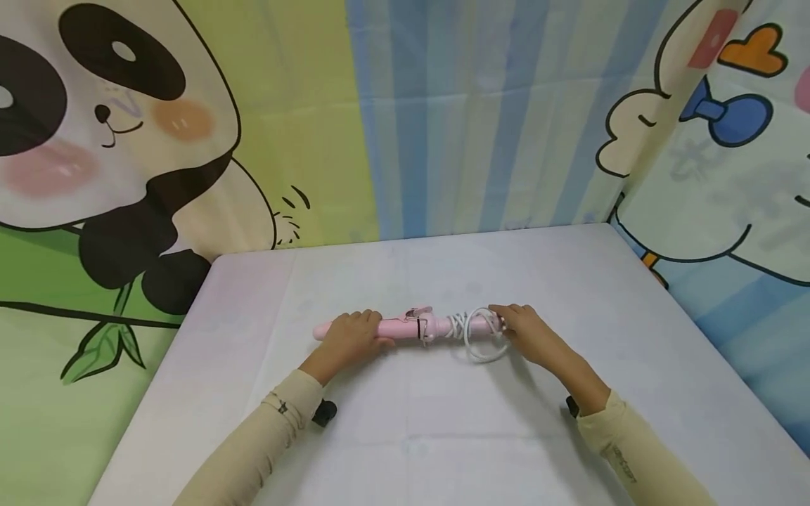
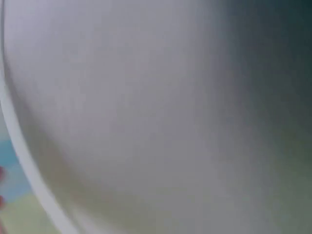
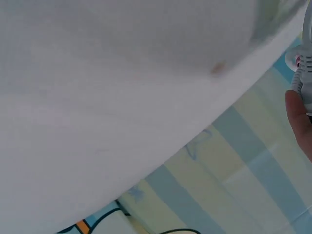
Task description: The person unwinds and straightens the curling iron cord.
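Note:
A pink curling iron (image 1: pixel 400 328) lies crosswise over the middle of the white table in the head view, its clamp lever near the centre. White cord (image 1: pixel 486 357) is wound round its handle and hangs in a loose loop. My left hand (image 1: pixel 354 336) grips the pink barrel from above. At the handle end, my right hand (image 1: pixel 524 330) pinches the cord end. In the right wrist view, a finger (image 3: pixel 296 117) presses on the cord's ribbed white end piece (image 3: pixel 304 73). The left wrist view shows mostly blurred table, with only reddish fingertips at its left edge.
The white tabletop (image 1: pixel 455 274) reaches back to a striped cloth backdrop (image 1: pixel 493 126). A panda print (image 1: pixel 120 112) covers the left side and more cartoon prints the right. Dark wrist cameras (image 1: pixel 325 413) show beneath the sleeves.

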The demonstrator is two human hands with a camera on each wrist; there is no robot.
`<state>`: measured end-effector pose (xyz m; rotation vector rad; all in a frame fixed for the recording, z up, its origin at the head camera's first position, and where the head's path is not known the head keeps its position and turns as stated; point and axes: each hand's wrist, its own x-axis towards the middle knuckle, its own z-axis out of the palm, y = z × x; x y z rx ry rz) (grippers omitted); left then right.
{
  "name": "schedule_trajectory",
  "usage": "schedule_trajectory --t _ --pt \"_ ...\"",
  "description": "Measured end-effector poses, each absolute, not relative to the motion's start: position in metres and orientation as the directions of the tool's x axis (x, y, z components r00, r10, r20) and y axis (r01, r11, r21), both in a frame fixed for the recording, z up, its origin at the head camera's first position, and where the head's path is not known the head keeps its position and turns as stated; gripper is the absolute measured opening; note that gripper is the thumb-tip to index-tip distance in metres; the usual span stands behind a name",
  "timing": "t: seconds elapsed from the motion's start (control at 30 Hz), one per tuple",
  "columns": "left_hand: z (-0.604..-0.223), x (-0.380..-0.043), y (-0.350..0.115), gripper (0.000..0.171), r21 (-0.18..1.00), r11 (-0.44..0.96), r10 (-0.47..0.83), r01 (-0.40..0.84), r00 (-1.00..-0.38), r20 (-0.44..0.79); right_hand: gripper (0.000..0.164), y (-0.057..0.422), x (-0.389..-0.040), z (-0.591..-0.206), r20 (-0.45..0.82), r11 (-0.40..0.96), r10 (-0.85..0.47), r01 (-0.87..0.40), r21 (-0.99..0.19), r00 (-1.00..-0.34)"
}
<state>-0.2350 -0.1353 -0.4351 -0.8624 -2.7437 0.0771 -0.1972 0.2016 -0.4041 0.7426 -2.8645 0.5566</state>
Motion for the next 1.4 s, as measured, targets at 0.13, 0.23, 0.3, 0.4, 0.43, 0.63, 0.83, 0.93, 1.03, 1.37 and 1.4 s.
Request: schedule_trajectory --t 0.13,0.23,0.3,0.4,0.43,0.63,0.83,0.93,1.03,1.37,1.4 --pt "-0.419 -0.24 -0.149 0.047 -0.239 0.757 0.631 0.608 -0.587 0.507 0.056 0.202 -0.195 -0.381 0.315 0.775 -0.426 -0.522 -0.356 -0.848" --pt "-0.4 -0.24 -0.158 0.051 -0.26 0.76 0.599 0.595 -0.488 0.635 0.065 0.2 -0.191 -0.36 0.373 0.742 -0.402 -0.537 -0.402 -0.836" --pt "-0.386 -0.238 -0.163 0.054 -0.249 0.774 0.566 0.582 -0.46 0.684 0.07 0.199 -0.188 -0.35 0.425 0.712 -0.377 -0.551 -0.436 -0.823" --pt "-0.365 -0.23 -0.17 0.061 -0.195 0.797 0.511 0.572 -0.465 0.723 0.076 0.195 -0.184 -0.339 0.521 0.638 -0.322 -0.588 -0.497 -0.79" --pt "-0.36 -0.227 -0.173 0.064 -0.176 0.804 0.493 0.568 -0.472 0.731 0.077 0.194 -0.183 -0.336 0.557 0.598 -0.302 -0.608 -0.522 -0.774" --pt "-0.341 -0.205 -0.185 0.071 -0.021 0.825 0.368 0.565 -0.507 0.779 0.069 0.18 -0.178 -0.325 0.716 0.252 -0.214 -0.746 -0.617 -0.664" --pt "-0.34 -0.187 -0.194 0.066 0.064 0.825 0.292 0.561 -0.52 0.803 0.044 0.172 -0.179 -0.327 0.799 0.014 -0.172 -0.813 -0.583 -0.576" --pt "-0.337 -0.186 -0.197 0.064 0.06 0.827 0.285 0.559 -0.508 0.813 0.037 0.174 -0.184 -0.328 0.811 -0.062 -0.149 -0.814 -0.578 -0.565" --pt "-0.332 -0.191 -0.197 0.062 0.044 0.825 0.286 0.563 -0.483 0.828 0.031 0.177 -0.191 -0.326 0.82 -0.097 -0.132 -0.816 -0.569 -0.556" --pt "-0.341 -0.209 -0.194 0.064 0.095 0.792 0.281 0.603 -0.499 0.82 0.025 0.18 -0.207 -0.329 0.819 -0.247 -0.136 -0.782 -0.573 -0.557" --pt "-0.342 -0.211 -0.193 0.065 0.094 0.789 0.285 0.607 -0.498 0.819 0.023 0.181 -0.208 -0.33 0.817 -0.234 -0.136 -0.784 -0.576 -0.56"
